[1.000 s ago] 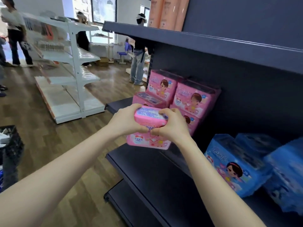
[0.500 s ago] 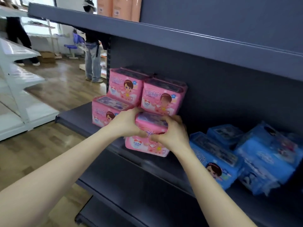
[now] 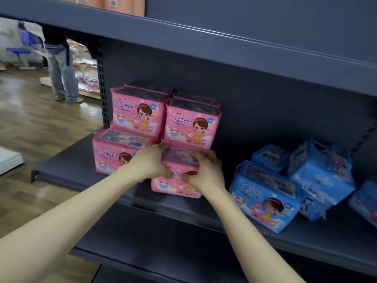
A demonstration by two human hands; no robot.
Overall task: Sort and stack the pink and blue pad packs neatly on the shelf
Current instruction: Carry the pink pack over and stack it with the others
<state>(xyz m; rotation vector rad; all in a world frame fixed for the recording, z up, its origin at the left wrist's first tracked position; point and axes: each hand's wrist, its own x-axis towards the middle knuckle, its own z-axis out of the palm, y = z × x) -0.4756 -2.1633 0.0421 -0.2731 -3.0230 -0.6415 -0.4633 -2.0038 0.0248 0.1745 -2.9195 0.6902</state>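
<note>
Pink and blue soft plastic packs sit on a dark grey metal shelf (image 3: 81,172), seen from a head camera looking down along two bare forearms. Both hands hold one pink pack (image 3: 175,187) at the shelf front, in the gap beside a lower pink pack (image 3: 112,154) and just below the front of an upper pink pack (image 3: 191,123). Its bottom edge looks to meet the shelf board, though contact is not certain. The left hand (image 3: 152,160) curls round the pack's upper left corner, and the right hand (image 3: 206,174) curls round the upper right, fingers over the top and thumbs on the printed face. A grip at both corners likely keeps the squashy pack square while it is lined up with its neighbours. A second upper pink pack (image 3: 138,113) stands to the left, so the pink group forms a tidy block at the shelf's left end. Blue packs (image 3: 265,193) lie well to the right, tilted and jumbled, apparently not yet sorted. Another shelf (image 3: 204,43) overhangs the scene. On the far left, a person (image 3: 61,74) in jeans stands on a wooden floor (image 3: 30,119).
</note>
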